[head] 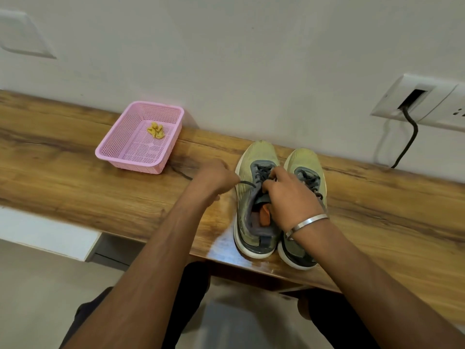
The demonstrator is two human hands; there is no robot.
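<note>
**A:** Head view first. Where's the work?

**B:** Just right of centre frame. The shoe (259, 152) stands on the wooden shelf (75, 187), touching the second shoe (305, 158) to its right, with both toes towards the wall.

**A:** And the hands?

**B:** The left hand (216, 176) is closed round one end of the dark lace (247, 183) and draws it taut out to the left. The right hand (289, 197) has its fingers curled into the lacing by the tongue, pinching it there.

**A:** How far along?

**B:** I'd say midway. The lace runs through the eyelets, but I see no bow, so the knot is left to do. The wrist hides the second shoe's lace ends, so I can't tell about those.

**A:** Anything else?

**B:** There's a pink basket (141, 167) at upper left holding yellow bits (155, 130), well apart from the shoes.
</note>
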